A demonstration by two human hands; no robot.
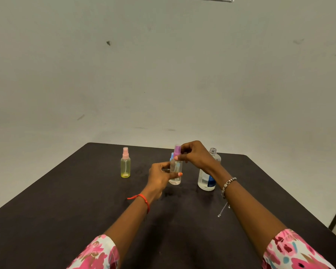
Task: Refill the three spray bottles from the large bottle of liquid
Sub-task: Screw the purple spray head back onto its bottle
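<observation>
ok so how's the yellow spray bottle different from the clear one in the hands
The yellow bottle has a yellow-tinted body and pink top; the clear bottle has a colourless body and purple top. The yellow bottle stands untouched on the table; the clear bottle is gripped round its body by the left hand, while the right hand pinches its top. Both are small, upright, with spray tops on.
</observation>
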